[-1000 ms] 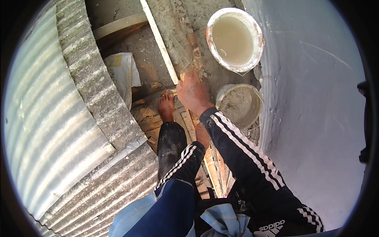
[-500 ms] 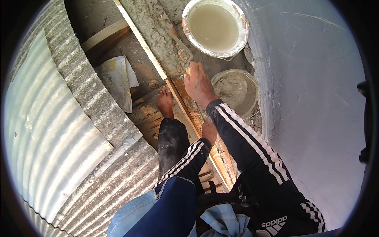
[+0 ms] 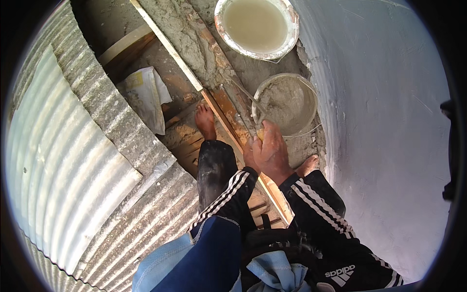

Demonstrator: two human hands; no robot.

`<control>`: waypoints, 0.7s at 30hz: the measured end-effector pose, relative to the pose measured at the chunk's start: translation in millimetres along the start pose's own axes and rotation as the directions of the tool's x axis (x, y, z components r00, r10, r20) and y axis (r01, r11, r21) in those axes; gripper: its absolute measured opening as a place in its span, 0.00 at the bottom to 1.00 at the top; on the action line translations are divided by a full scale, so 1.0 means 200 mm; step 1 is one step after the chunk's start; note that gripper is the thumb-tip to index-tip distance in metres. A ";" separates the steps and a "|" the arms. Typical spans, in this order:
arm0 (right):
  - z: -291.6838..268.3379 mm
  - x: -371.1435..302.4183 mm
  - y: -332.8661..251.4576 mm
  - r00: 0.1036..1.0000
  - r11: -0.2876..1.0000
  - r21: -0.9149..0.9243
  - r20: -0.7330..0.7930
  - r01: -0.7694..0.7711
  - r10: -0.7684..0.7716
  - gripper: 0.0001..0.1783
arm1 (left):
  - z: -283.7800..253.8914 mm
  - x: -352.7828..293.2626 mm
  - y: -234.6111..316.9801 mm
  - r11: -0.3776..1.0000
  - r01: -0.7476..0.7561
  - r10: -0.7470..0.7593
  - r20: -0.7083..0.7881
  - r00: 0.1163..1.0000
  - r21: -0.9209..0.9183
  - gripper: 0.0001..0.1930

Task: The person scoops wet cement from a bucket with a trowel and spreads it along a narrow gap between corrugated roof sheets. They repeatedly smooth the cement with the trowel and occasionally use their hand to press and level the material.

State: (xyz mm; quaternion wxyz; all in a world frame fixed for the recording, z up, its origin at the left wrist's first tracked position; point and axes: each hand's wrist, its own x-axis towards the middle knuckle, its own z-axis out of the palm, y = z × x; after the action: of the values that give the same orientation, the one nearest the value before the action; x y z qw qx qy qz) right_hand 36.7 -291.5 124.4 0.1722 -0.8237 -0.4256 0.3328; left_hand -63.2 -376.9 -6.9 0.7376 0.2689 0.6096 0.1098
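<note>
My right hand (image 3: 273, 151) is closed round the yellowish handle of a trowel (image 3: 260, 133), beside the near-left rim of a bucket of grey mortar (image 3: 287, 104). The trowel's thin metal part reaches up and left past that bucket. Close against the right hand is my left hand (image 3: 250, 155), its fingers curled over the wooden formwork strip; what they hold, if anything, is hidden. Wet grey mortar (image 3: 187, 41) fills the channel beyond, between a pale batten (image 3: 168, 44) and a rough board (image 3: 211, 39). Nearer me, the channel shows a reddish-brown surface (image 3: 224, 104).
A white-rimmed bucket of cloudy water (image 3: 258, 29) stands behind the mortar bucket. The smooth grey wall (image 3: 384, 117) bounds the right side. Corrugated sheets (image 3: 73, 151) cover the left. My bare feet straddle the strip, near a crumpled white sack (image 3: 146, 97).
My right hand has drawn back toward me from the channel's mortar, bringing the trowel beside my left hand. The left hand has shifted slightly forward and left. My right foot now shows.
</note>
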 end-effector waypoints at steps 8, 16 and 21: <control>-0.39 -0.16 0.72 0.935 0.887 -0.309 -0.196 -0.344 0.295 0.21 | -0.16 0.23 0.30 0.997 -0.072 0.073 -0.139 0.988 0.013 0.23; -0.41 -0.10 0.85 0.928 0.917 0.181 -0.044 -0.356 0.369 0.22 | -0.15 0.34 0.45 0.995 -0.100 0.100 0.020 0.995 -0.006 0.26; -0.66 -0.15 0.60 0.870 0.796 -0.373 -0.070 -0.477 0.488 0.22 | -0.16 0.37 0.51 0.978 -0.197 0.186 0.154 0.970 0.061 0.33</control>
State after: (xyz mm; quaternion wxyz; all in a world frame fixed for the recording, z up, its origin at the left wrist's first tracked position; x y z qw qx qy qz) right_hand 185.4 -385.0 163.0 -0.0865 -0.9171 -0.2604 0.2892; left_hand -58.6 -246.5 -18.6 0.7557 0.3619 0.5283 0.1370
